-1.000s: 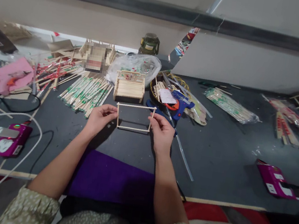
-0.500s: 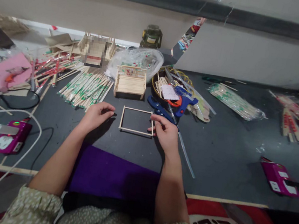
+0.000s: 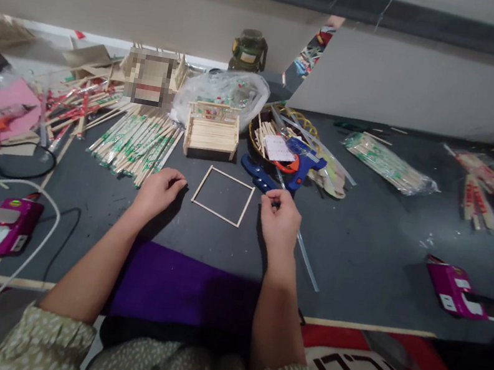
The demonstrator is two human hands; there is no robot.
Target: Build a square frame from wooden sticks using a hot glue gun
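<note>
A rectangular frame of thin pale wooden sticks (image 3: 215, 214) lies askew on the dark grey surface (image 3: 359, 248), between the hands. Its four sides are assembled; no slats cross it. Behind it, a small pale wooden slatted bench (image 3: 212, 135) stands with seat and back built. The left hand (image 3: 156, 196) and right hand (image 3: 282, 221) are apart from the frame, fingers curled, nothing visible held; whether the fingertips meet cannot be told. Joint soundness cannot be verified. Pixelation obscures a stick-built piece; the right edge cuts off another.
</note>
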